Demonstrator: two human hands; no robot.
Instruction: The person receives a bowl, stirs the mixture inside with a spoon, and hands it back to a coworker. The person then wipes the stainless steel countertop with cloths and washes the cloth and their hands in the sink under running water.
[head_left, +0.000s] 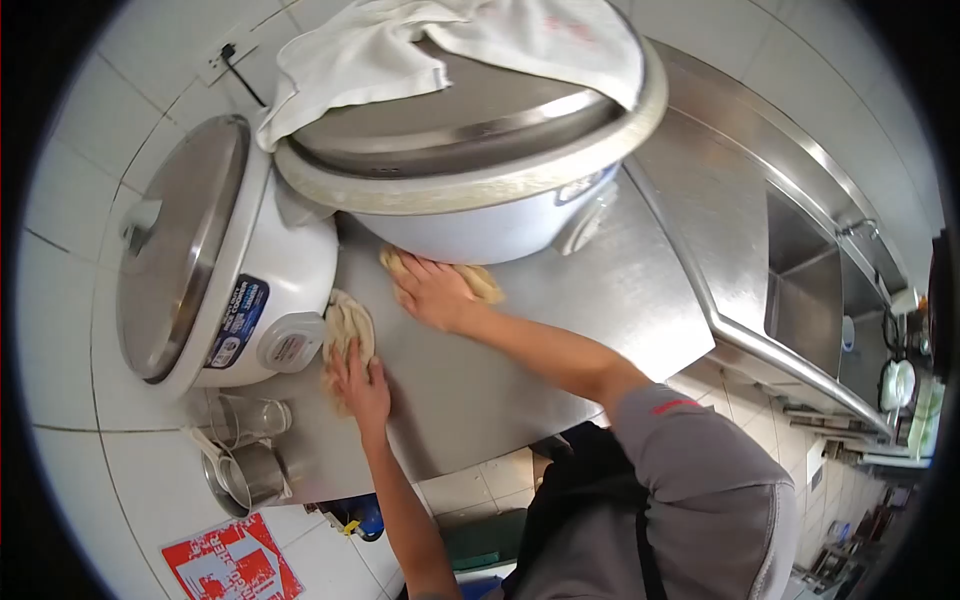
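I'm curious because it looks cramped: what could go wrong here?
The left hand rests on a cloth near the clear jug and metal cup; a wide sweep might knock them.
The right hand is close to the big pot; if that's hot, which I can't tell, fingers could burn.
The towel draped over its lid might slip.

"How does the yellow cloth (pixel 482 283) look?"
"Wrinkled, partly covered, lying broadly sideways on the steel tabletop (pixel 470 390)."
"And the cream cloth (pixel 349 316)?"
"Paler, bunched into soft folds, stretched roughly from twelve to six o'clock. It lies at the yellow one's eight o'clock, apart from it."
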